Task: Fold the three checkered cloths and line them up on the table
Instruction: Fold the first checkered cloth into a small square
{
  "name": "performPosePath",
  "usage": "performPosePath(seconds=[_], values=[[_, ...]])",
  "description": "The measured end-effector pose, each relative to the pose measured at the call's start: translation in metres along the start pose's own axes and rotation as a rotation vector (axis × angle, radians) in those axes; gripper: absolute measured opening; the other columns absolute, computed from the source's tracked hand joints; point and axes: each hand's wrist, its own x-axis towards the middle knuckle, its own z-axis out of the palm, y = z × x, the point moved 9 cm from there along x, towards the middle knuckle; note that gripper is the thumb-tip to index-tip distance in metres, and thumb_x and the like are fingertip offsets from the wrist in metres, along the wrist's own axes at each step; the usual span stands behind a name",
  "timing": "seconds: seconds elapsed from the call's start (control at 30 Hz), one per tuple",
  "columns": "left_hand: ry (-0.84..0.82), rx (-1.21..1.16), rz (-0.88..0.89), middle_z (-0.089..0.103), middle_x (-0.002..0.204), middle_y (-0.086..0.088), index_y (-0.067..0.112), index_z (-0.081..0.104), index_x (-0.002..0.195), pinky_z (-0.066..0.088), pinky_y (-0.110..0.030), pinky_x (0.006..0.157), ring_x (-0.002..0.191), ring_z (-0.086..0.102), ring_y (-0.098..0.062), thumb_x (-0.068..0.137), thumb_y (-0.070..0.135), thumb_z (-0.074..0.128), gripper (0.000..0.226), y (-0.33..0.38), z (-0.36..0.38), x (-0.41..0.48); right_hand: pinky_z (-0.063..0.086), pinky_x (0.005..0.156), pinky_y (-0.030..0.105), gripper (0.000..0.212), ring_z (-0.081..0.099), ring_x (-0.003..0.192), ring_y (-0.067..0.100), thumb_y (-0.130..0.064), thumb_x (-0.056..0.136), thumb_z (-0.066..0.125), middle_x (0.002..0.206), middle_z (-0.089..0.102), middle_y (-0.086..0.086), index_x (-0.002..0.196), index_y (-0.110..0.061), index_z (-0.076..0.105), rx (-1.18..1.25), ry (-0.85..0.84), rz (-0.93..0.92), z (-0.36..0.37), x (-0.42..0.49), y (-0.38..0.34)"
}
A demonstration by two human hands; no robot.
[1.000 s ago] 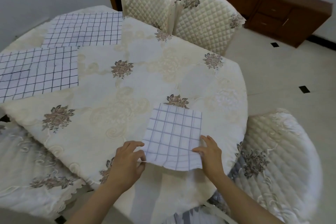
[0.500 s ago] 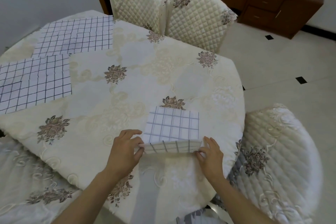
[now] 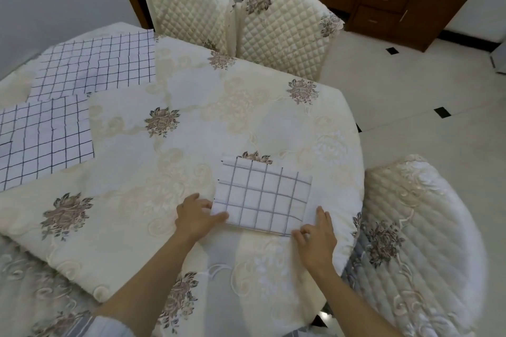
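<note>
nearest to me, my left hand (image 3: 195, 216) is at the near left corner of the folded white cloth with grey checks (image 3: 262, 197). its thumb lies on top of the corner and the other fingers are bent against the left edge, so it pinches this corner. my right hand (image 3: 317, 238) is at the near right corner of the same cloth. the thumb and the first finger come together at the corner, and the other fingers lie quite straight on the table beside the right edge. i cannot tell if this hand really pinches the cloth or only touches it.

the folded cloth is a small rectangle. it lies flat near the front edge of the round table with a cream embroidered tablecloth (image 3: 191, 145), a little turned, and its far edge just covers one brown flower of the pattern.

farther away, on the left side of the table, a flat white cloth with dark checks (image 3: 43, 139) is spread open. behind it, a second open checkered cloth (image 3: 95, 65) lies just beside it, near the far edge. both are well apart from the folded one.

at my right stands a cream quilted chair (image 3: 427, 241). two more quilted chair backs (image 3: 284, 33) stand behind the table, close together. beyond them is a brown wooden cabinet (image 3: 405, 8) against the wall, on a pale tiled floor (image 3: 410, 96) with small black squares.
</note>
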Motion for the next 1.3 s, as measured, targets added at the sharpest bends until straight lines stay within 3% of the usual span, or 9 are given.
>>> performPosePath(seconds=[0.03, 0.1, 0.23, 0.47, 1.1, 1.17, 1.23, 1.3], values=[[-0.001, 0.049, -0.016, 0.046, 0.147, 0.0, 0.026, 0.065, 0.094, 0.033, -0.043, 0.108, 0.141, 0.03, -0.022, 0.055, 0.069, 0.077, 0.06, -0.006, 0.005, -0.002, 0.033, 0.103, 0.043, 0.019, 0.011, 0.148, 0.027, -0.028, 0.085, 0.071, 0.159, 0.02, 0.01, 0.07, -0.018, 0.072, 0.0, -0.011, 0.009, 0.0, 0.001, -0.001], [0.032, 0.076, -0.036, 0.035, 0.153, 0.002, 0.02, 0.063, 0.097, 0.03, -0.045, 0.108, 0.143, 0.022, -0.024, 0.066, 0.056, 0.081, 0.051, -0.015, 0.01, -0.008, 0.029, 0.105, 0.044, 0.019, 0.007, 0.149, 0.025, -0.03, 0.086, 0.069, 0.16, 0.016, 0.008, 0.07, -0.02, 0.071, -0.007, -0.037, 0.026, 0.001, 0.002, -0.001], [0.045, 0.169, -0.043, 0.016, 0.16, 0.007, 0.024, 0.065, 0.075, 0.027, -0.047, 0.106, 0.143, 0.013, -0.022, 0.078, 0.048, 0.071, 0.025, -0.023, 0.017, -0.011, 0.026, 0.106, 0.046, 0.019, 0.004, 0.149, 0.023, -0.033, 0.086, 0.068, 0.161, 0.014, 0.005, 0.071, -0.021, 0.071, -0.033, -0.064, 0.047, 0.002, 0.003, -0.001], [0.105, 0.225, -0.016, 0.017, 0.16, 0.004, 0.025, 0.068, 0.074, 0.03, -0.048, 0.105, 0.142, 0.012, -0.024, 0.087, 0.036, 0.065, 0.017, -0.026, 0.014, -0.007, 0.026, 0.106, 0.045, 0.023, 0.006, 0.148, 0.021, -0.035, 0.086, 0.067, 0.161, 0.015, 0.003, 0.068, -0.022, 0.068, -0.06, -0.066, 0.07, 0.002, 0.004, -0.002], [0.205, 0.353, 0.067, 0.026, 0.155, 0.0, 0.028, 0.061, 0.068, 0.033, -0.046, 0.102, 0.139, 0.022, -0.026, 0.086, 0.037, 0.066, 0.021, -0.021, 0.014, -0.007, 0.021, 0.111, 0.046, 0.028, 0.007, 0.148, 0.02, -0.034, 0.084, 0.07, 0.161, 0.017, 0.003, 0.062, -0.024, 0.057, -0.06, -0.044, 0.069, -0.005, 0.002, -0.007], [0.239, 0.351, 0.101, 0.031, 0.153, -0.003, 0.025, 0.056, 0.075, 0.034, -0.048, 0.1, 0.136, 0.027, -0.028, 0.083, 0.034, 0.071, 0.019, -0.02, 0.012, -0.009, 0.02, 0.111, 0.046, 0.023, 0.009, 0.148, 0.02, -0.034, 0.081, 0.073, 0.16, 0.017, 0.005, 0.067, -0.023, 0.058, -0.044, -0.022, 0.073, -0.007, 0.001, -0.007], [0.286, 0.357, 0.142, 0.036, 0.148, -0.006, 0.023, 0.053, 0.09, 0.036, -0.049, 0.096, 0.132, 0.034, -0.03, 0.076, 0.028, 0.077, 0.028, -0.016, 0.009, -0.011, 0.021, 0.111, 0.046, 0.02, 0.013, 0.146, 0.023, -0.031, 0.077, 0.078, 0.16, 0.014, 0.007, 0.084, -0.023, 0.06, -0.032, 0.034, 0.038, -0.012, 0.0, -0.009], [0.293, 0.436, 0.229, 0.039, 0.145, -0.009, 0.023, 0.058, 0.101, 0.04, -0.051, 0.091, 0.127, 0.039, -0.033, 0.071, 0.02, 0.081, 0.038, -0.008, 0.014, -0.012, 0.025, 0.11, 0.047, 0.036, 0.018, 0.144, 0.026, -0.022, 0.075, 0.079, 0.16, 0.014, 0.008, 0.105, -0.023, 0.059, -0.06, 0.038, -0.095, -0.012, 0.001, -0.02]])
